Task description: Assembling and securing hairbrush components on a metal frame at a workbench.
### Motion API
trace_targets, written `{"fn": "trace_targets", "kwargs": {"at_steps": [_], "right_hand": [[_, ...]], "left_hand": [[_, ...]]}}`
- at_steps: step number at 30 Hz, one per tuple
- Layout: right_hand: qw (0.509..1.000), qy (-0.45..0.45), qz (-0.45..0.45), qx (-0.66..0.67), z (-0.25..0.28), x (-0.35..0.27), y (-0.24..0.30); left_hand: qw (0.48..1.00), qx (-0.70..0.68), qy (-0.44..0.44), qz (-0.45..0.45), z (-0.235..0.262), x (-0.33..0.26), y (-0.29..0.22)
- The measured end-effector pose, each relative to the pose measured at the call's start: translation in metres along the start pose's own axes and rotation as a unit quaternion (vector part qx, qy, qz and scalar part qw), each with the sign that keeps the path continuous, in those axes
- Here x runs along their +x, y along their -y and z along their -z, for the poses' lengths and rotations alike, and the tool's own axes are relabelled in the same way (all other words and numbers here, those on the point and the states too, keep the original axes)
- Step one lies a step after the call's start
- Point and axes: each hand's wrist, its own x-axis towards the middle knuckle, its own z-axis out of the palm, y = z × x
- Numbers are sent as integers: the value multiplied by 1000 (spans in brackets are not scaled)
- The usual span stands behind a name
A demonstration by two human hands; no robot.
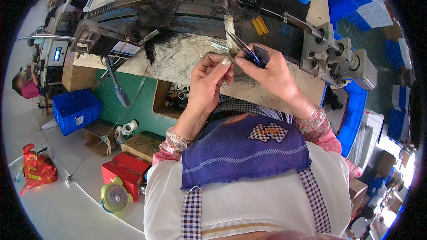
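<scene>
My left hand [208,78] is closed, thumb and fingertips pinched on a small tuft of thin, pale strands [219,46]. Right beside it, my right hand [272,72] grips scissors [242,44] with dark handles. Their blades point up and to the left, just above the left fingertips. A flat dark piece [261,56] also shows at the right hand's fingers; its kind is unclear. Behind the blades, a pale narrow strip [230,29] runs from the fingertips up to the machine [178,11]. Fingers and blades hide the strip's lower end.
Loose dark fibres [162,46] litter the pale worktop [178,69]. A yellow block [259,26] lies on the dark surface behind my right hand. At right stands a metal clamp assembly [331,53]. Below left are a blue crate [76,110], a red box [124,174] and a small fan [116,197].
</scene>
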Motion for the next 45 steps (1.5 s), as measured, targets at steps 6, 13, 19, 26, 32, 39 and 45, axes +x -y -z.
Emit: {"fn": "trace_targets", "kwargs": {"at_steps": [6,13,19,26,32,39,45], "right_hand": [[995,30,-45,82,4,-5,4],[997,-1,-55,61,1,-10,0],[999,-49,10,-15,-4,-13,-6],[991,-84,81,-69,-7,-11,-8],[992,-74,74,-73,-8,-10,-5],[996,-53,42,-67,-9,-9,-10],[995,-23,-55,86,-8,-9,-14]], "left_hand": [[1000,2,-5,26,-7,-2,2],[959,215,-28,-182,-13,-8,12],[916,314,-23,-247,-17,-12,10],[903,361,-18,-233,-8,-9,11],[957,257,-21,-130,-13,-14,4],[954,267,-68,-117,-15,-12,6],[983,158,-76,-58,-15,-8,4]]}}
